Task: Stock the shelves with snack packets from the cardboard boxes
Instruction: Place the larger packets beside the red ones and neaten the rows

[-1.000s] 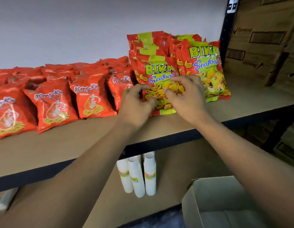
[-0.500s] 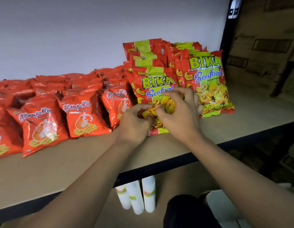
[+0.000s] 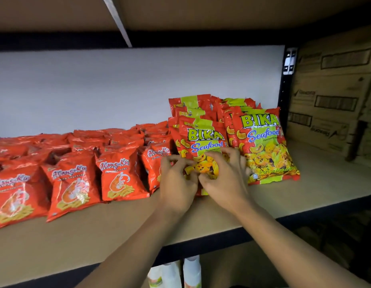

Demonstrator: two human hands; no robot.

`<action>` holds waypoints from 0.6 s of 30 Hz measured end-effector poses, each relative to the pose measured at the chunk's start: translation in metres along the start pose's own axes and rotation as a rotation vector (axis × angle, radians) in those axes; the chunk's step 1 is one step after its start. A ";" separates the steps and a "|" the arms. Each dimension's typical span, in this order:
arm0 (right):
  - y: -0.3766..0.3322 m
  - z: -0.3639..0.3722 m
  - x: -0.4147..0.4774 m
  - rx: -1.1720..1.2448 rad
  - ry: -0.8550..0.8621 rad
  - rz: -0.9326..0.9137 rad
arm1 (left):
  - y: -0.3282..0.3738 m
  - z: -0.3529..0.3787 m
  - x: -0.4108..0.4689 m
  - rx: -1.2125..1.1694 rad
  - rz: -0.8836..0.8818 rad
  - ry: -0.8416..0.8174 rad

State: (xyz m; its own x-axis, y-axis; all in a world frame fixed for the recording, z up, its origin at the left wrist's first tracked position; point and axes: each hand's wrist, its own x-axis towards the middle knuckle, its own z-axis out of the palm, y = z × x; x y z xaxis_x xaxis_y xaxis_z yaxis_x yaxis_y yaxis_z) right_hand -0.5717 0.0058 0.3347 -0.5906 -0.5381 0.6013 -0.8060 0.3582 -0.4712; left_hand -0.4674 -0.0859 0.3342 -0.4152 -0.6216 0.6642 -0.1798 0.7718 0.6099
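Observation:
On the wooden shelf [image 3: 118, 227] a red and green Bika Seafood packet [image 3: 203, 140] leans at the front of a row of the same packets. My left hand [image 3: 177, 180] and my right hand [image 3: 226, 179] both grip its lower half with curled fingers. A second row of Bika packets [image 3: 265, 146] stands just to the right. Several orange prawn cracker packets [image 3: 120, 177] lie in rows to the left.
Cardboard boxes [image 3: 334, 104] are stacked at the right behind a black upright post [image 3: 285, 96]. A white wall backs the shelf and another shelf board runs overhead. Stacks of white cups [image 3: 191, 271] stand on the level below.
The view has tilted up, so the open box below has left the frame. Both hands stay on the front Bika packet, which now stands a little more upright.

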 end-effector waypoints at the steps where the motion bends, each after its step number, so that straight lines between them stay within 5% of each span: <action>1: 0.000 0.000 0.002 0.001 -0.002 0.000 | 0.003 -0.003 0.006 0.011 0.019 0.050; 5: 0.001 0.002 0.006 0.042 0.006 -0.008 | 0.020 -0.022 0.061 0.046 0.132 0.082; 13: -0.002 0.002 0.020 -0.085 -0.105 -0.072 | 0.030 -0.020 0.175 0.275 0.168 -0.433; 18: 0.013 0.007 0.022 -0.043 -0.108 -0.139 | 0.025 0.006 0.199 0.563 0.152 -0.503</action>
State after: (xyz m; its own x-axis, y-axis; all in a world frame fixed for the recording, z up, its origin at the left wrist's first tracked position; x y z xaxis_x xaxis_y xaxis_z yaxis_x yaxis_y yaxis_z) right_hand -0.5948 -0.0070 0.3377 -0.4678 -0.6629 0.5846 -0.8819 0.3057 -0.3590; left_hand -0.5600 -0.1893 0.4794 -0.8027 -0.4720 0.3646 -0.4594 0.8791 0.1266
